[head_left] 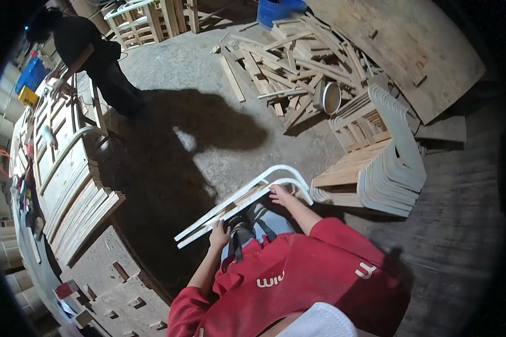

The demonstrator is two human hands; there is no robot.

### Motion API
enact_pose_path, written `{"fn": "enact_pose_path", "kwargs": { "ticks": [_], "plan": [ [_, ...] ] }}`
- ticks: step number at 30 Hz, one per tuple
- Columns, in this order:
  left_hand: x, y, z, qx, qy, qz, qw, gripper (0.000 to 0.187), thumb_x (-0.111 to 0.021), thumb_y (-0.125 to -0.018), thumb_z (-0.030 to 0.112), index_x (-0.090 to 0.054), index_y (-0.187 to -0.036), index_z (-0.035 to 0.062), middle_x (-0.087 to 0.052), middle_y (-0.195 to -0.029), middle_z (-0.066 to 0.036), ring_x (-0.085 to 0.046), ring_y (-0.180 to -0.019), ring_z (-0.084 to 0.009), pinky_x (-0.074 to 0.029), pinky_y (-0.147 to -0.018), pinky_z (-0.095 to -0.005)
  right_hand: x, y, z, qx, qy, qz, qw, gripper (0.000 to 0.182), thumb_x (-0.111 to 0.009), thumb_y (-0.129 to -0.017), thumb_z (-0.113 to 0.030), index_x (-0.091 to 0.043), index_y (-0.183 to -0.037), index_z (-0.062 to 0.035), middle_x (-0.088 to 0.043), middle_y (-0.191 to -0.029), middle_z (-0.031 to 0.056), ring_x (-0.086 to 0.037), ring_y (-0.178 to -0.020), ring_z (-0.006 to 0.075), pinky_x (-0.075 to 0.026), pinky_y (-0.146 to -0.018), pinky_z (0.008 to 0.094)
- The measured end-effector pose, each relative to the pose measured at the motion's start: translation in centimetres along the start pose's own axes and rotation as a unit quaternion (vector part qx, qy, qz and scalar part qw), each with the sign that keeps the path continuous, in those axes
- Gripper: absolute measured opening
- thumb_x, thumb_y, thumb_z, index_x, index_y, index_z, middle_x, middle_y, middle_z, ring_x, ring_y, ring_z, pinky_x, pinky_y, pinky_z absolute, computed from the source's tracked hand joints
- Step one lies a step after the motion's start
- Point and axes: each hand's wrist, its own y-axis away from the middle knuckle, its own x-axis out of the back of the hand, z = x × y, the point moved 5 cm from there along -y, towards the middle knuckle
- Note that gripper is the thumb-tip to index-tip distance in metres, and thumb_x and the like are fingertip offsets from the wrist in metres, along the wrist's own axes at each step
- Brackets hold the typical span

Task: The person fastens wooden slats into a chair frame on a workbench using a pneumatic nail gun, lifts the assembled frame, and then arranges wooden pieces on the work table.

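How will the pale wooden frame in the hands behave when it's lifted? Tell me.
The frame should stay stiff, since short crosspieces seem to tie its two rails together. It is probably light for its length, with slim rails and open gaps. Lifted by one end, it may tip, being long and bent at just one end.

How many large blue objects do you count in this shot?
2. One blue drum stands at the top, behind the scrap wood pile; the other blue object is at the upper left, beside something yellow. More may be hidden.
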Motion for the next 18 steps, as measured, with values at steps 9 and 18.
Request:
{"fn": "enact_pose_path", "kwargs": {
  "ticks": [9,18],
  "plan": [
    [0.5,1.9,-2.8,0.074,-0.009,-0.012,0.997,0.032,-0.052,-0.075,0.025,-0.052,-0.099,0.0040,-0.047,-0.109,-0.013,-0.050,-0.096,-0.0295,-0.042,-0.078,-0.0361,2.8,3.5,-0.9,0.281,0.482,0.111,0.822,0.049,-0.056,-0.062,-0.013,-0.044,-0.109,-0.0040,-0.050,-0.104,0.0163,-0.047,-0.099,0.0328,-0.039,-0.084,0.0387],
    [1.3,-0.6,2.8,0.067,-0.164,0.117,0.977,0.050,-0.061,-0.068,0.022,-0.042,-0.110,0.0035,-0.043,-0.111,-0.017,-0.044,-0.103,-0.0315,-0.038,-0.081,-0.0401,9.2,3.8,-4.6,0.374,0.564,0.253,0.691,0.066,-0.055,-0.065,-0.006,-0.030,-0.125,-0.0110,-0.029,-0.126,0.0152,-0.031,-0.113,0.0323,-0.027,-0.093,0.0463]
  ]
}}
